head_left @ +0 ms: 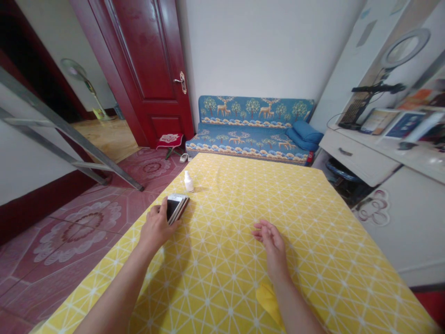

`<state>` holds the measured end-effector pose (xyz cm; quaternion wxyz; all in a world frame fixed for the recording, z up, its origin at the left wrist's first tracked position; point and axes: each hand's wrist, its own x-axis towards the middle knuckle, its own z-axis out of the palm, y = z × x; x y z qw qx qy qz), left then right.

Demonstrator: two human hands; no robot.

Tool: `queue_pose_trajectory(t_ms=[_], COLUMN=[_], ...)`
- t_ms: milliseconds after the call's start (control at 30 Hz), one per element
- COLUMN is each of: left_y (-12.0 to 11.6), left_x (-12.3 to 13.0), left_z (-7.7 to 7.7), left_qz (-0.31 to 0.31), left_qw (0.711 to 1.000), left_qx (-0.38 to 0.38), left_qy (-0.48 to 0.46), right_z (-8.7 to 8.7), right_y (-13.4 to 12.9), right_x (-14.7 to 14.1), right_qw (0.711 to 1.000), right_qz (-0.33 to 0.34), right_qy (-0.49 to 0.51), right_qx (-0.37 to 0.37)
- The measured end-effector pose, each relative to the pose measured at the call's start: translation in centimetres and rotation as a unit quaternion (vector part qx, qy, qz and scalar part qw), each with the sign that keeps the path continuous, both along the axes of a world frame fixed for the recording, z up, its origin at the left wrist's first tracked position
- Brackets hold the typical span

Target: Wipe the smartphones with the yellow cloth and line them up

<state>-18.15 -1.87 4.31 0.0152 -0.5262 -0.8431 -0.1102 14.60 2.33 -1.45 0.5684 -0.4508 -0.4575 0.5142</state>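
Note:
My left hand (157, 228) grips a small stack of smartphones (176, 208) near the left edge of the table, with the fingers curled around its near side. My right hand (271, 243) is open and holds nothing, its fingers loosely apart above the yellow patterned tablecloth (225, 208). A small white dropper bottle (188, 182) stands upright just beyond the phones. A flat yellow piece of cloth or plastic (268, 301) lies under my right forearm, partly hidden by it.
A blue deer-patterned sofa (252, 130) stands past the far table edge. To the left are a red door (149, 69), a metal ladder (59, 130), a standing fan (86, 83) and a tiled floor. A white desk (358, 155) with a ring light (405, 48) is at the right.

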Motion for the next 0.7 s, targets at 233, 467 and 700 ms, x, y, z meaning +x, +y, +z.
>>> queue_pose_trajectory(t_ms=[233, 467, 700], left_y=[-0.1, 0.6, 1.4], left_x=[-0.1, -0.5, -1.1], left_z=[1.6, 2.0, 2.7], left_qz=[0.056, 0.055, 0.058], left_qw=[0.998, 0.998, 0.998], left_qx=[0.023, 0.02, -0.034], left_qy=[-0.012, 0.001, -0.018], right_z=[-0.2, -0.4, -0.2], right_y=[0.0, 0.1, 0.0], right_x=[0.1, 0.2, 0.2], right_qw=[1.0, 1.0, 1.0], right_qz=[0.004, 0.003, 0.01], right_qy=[-0.006, -0.008, -0.01], right_qx=[-0.003, 0.003, -0.001])
